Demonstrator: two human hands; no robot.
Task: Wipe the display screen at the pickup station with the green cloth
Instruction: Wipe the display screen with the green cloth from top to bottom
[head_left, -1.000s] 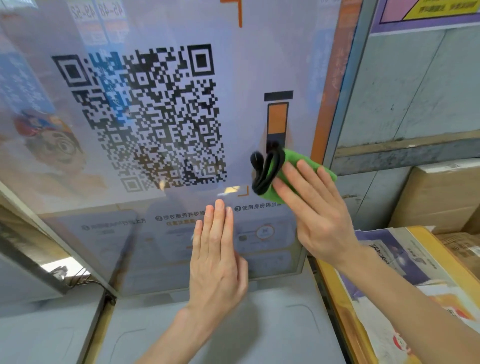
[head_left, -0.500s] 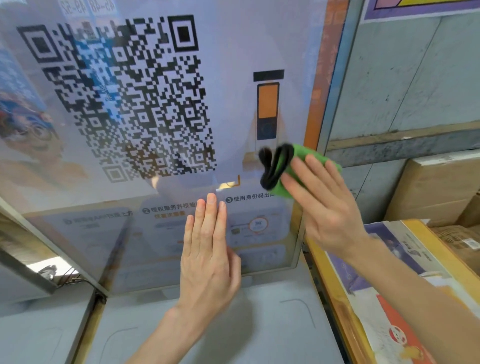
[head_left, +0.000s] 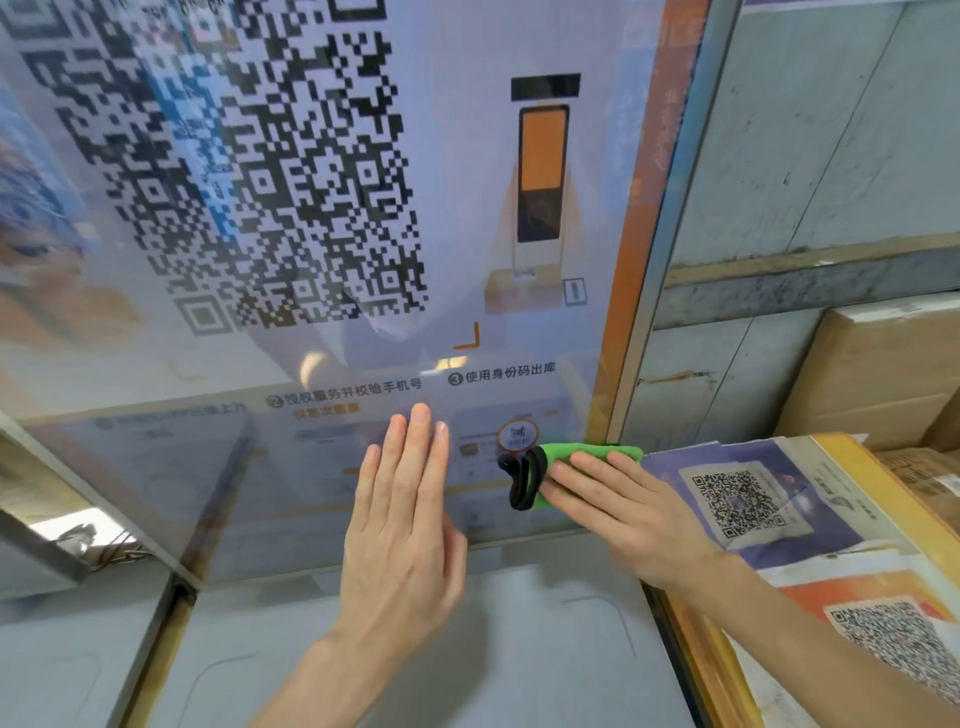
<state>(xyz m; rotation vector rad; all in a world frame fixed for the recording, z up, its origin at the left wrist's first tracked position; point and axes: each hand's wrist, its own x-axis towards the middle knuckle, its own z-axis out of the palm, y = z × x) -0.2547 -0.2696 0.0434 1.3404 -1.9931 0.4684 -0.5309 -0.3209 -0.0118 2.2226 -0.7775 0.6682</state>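
Glossy, reflective glass display screen (head_left: 311, 208), soft green cloth (head_left: 587, 453) with black loop, brushed metal frame (head_left: 670, 249), matt brown cardboard boxes (head_left: 878, 364), shiny printed paper poster (head_left: 753, 499).

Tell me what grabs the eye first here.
The huge black QR code fills the upper left of the display screen. At the screen's lower right corner the right hand presses the green cloth against it, fingers straight. The left hand is held flat beside it, at the lower middle.
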